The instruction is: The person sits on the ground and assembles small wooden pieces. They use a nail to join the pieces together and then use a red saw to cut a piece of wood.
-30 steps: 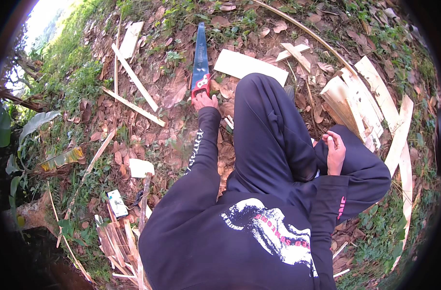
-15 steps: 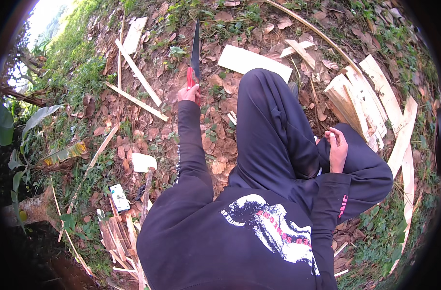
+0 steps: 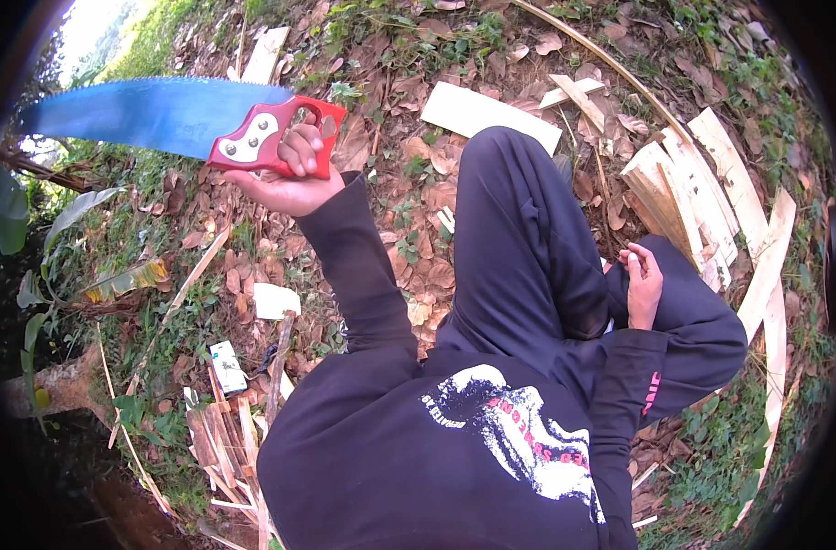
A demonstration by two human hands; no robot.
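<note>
A handsaw (image 3: 134, 119) with a broad blue blade is raised in the air, its blade pointing left and its toothed edge upward. My left hand (image 3: 294, 174) is wrapped round its red handle, which has a white plate with rivets; the fingers pass through the grip opening. My right hand (image 3: 644, 286) rests against my bent right leg (image 3: 679, 307), fingers loosely curled together, and no object shows in it. My raised left knee (image 3: 505, 174) stands between the hands. Just beyond that knee, a pale board (image 3: 486, 115) lies on the ground.
Split wooden slabs (image 3: 683, 202) are heaped at the right, with long planks (image 3: 766, 266) beside them. Wood scraps (image 3: 221, 440) and a small white box (image 3: 226, 367) lie at the lower left. Dry leaves and weeds cover the ground; a banana-like plant (image 3: 74, 220) grows at the left.
My left hand has turned and lifted the handsaw: it pointed away from me, edge-on, and now points left with its broad side showing. My right hand stays on the leg.
</note>
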